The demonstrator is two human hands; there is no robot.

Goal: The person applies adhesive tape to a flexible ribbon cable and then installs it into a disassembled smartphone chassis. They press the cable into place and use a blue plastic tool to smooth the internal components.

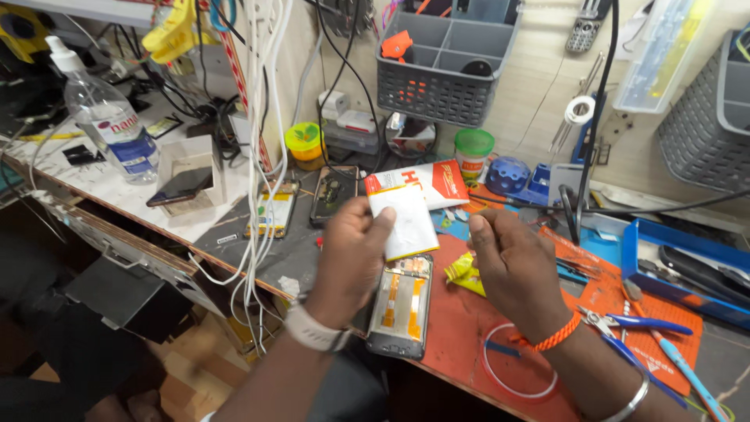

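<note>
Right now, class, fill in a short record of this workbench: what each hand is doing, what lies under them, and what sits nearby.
Left hand: left hand holds a flat white battery by its edge
Right hand: right hand pinched shut beside the battery, not touching it
Under the hands: opened phone on a red mat
Near right: blue-handled pliers
Far left: water bottle
On wall: grey basket
</note>
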